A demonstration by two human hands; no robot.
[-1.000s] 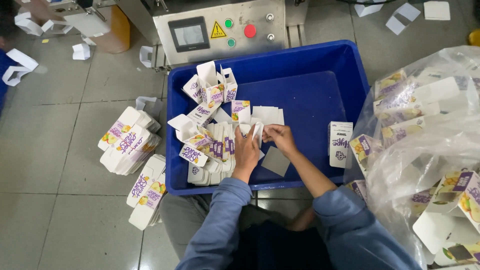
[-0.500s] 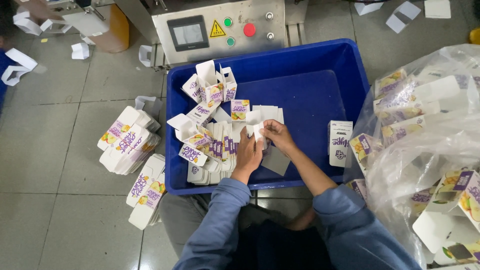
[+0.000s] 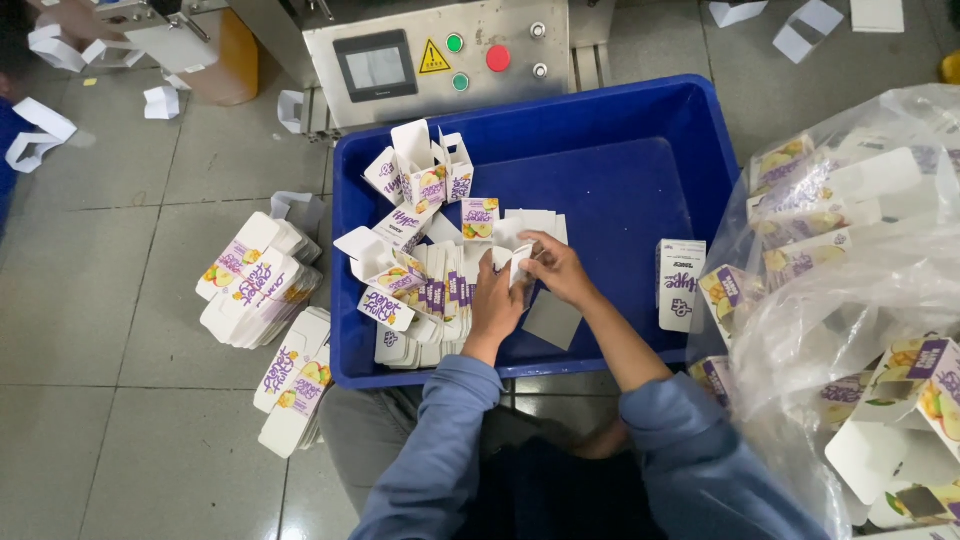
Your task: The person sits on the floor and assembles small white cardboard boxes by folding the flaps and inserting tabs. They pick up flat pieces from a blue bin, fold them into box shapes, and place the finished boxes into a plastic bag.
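While both hands work inside one blue bin [image 3: 640, 130], the left hand [image 3: 497, 302] and right hand [image 3: 556, 268] each pinch one small white carton [image 3: 519, 262] near the bin's centre. At 9 o'clock a row of flattened cartons [image 3: 430, 300] stands; at 3 o'clock one lone carton [image 3: 680, 285]; two floor piles [image 3: 258, 280] lie farther left.

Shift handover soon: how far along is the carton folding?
Done: folded cartons stand in rows inside the blue bin. In hand: left hand and right hand work one white carton. Left: flat cartons in the clear bag, plus floor stacks.
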